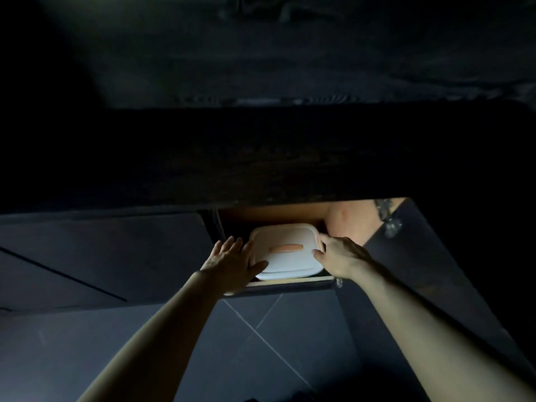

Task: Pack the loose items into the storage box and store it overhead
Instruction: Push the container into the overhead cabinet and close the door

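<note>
A white storage box (285,264) with an orange handle (285,248) on its lid sits inside an open overhead cabinet compartment (272,216). Its near edge reaches the shelf's front lip (293,282). My left hand (232,261) lies flat against the box's left side, fingers spread and thumb along the lower left corner. My right hand (340,256) presses the box's right edge with fingers curled on the rim. Both arms reach up from below. The box's contents are hidden by the lid.
The scene is very dark. The open cabinet door (435,256) hangs to the right with a metal hinge (390,224). A closed dark cabinet front (101,256) lies to the left. A dark beam or ceiling (261,155) spans above. Tiled wall (275,343) shows below the shelf.
</note>
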`<control>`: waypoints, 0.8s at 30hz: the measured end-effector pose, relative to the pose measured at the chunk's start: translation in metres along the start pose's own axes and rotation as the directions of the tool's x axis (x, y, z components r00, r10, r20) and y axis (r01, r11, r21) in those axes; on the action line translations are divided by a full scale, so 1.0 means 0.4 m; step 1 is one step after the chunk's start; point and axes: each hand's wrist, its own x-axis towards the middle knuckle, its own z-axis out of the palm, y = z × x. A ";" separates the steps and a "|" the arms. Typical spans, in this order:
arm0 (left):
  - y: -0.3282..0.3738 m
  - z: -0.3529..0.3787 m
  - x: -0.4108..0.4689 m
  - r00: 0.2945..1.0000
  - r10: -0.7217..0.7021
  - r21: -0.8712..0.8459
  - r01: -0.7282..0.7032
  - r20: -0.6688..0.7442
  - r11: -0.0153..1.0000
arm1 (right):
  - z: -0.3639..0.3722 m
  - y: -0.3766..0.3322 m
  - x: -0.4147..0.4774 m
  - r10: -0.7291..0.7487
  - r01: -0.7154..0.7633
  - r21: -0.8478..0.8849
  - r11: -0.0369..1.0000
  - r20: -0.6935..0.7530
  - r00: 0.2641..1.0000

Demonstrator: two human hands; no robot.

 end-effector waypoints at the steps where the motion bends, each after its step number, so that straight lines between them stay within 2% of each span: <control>1: 0.014 -0.046 -0.041 1.000 0.016 -0.007 -0.016 -0.006 1.000 | -0.049 -0.007 -0.049 0.002 -0.002 0.014 1.000 0.000 1.000; 5: 0.068 -0.185 -0.164 0.998 0.053 -0.037 -0.055 -0.028 0.998 | -0.205 0.005 -0.205 0.026 -0.026 0.009 1.000 -0.008 1.000; 10: 0.125 -0.288 -0.226 0.995 0.065 0.010 -0.064 -0.072 0.998 | -0.303 0.114 -0.326 0.156 -0.156 -0.005 0.988 0.001 0.988; 15: 0.185 -0.330 -0.253 0.996 0.015 0.008 -0.014 -0.089 1.000 | -0.333 0.247 -0.387 0.217 -0.214 -0.040 0.976 0.093 0.972; 20: 0.242 -0.321 -0.272 0.996 -0.060 0.036 0.063 -0.066 0.997 | -0.307 0.332 -0.418 0.192 -0.194 -0.004 0.981 0.142 0.971; 24: 0.264 -0.286 -0.294 0.992 -0.102 0.033 0.104 -0.070 0.994 | -0.237 0.389 -0.458 0.214 -0.241 0.065 0.968 0.275 0.937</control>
